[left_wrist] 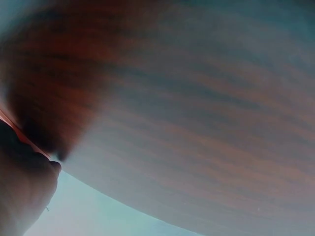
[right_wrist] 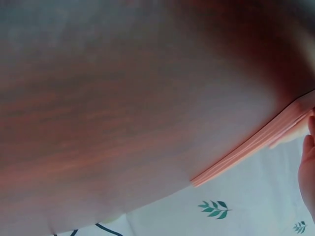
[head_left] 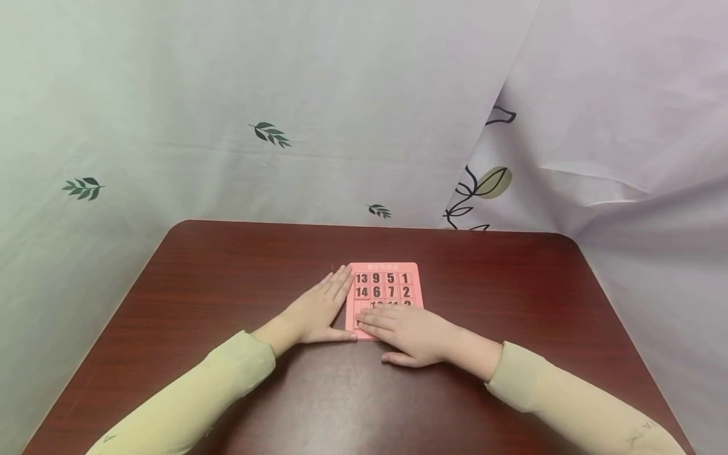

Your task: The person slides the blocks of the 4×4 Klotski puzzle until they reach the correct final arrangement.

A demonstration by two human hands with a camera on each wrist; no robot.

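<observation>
A pink number slide puzzle (head_left: 390, 285) lies flat on the table in the head view, its top rows reading 13, 9, 5, 1 and 14, 6, 7, 2. Along its left edge rests my left hand (head_left: 315, 313), fingers straight and thumb stretched toward the bottom left corner. My right hand (head_left: 418, 335) lies across the lower rows with straight fingers on the tiles, hiding much of them. A gap without a tile shows at the left of the third row. The right wrist view catches the puzzle's side edge (right_wrist: 241, 150) beside part of the right hand (right_wrist: 308, 172).
The dark red wooden table (head_left: 227, 272) has rounded far corners. Behind it hangs a pale curtain (head_left: 341, 82) with leaf prints, and another curtain (head_left: 625, 126) hangs at the right. Light sleeves (head_left: 199, 385) cover both forearms.
</observation>
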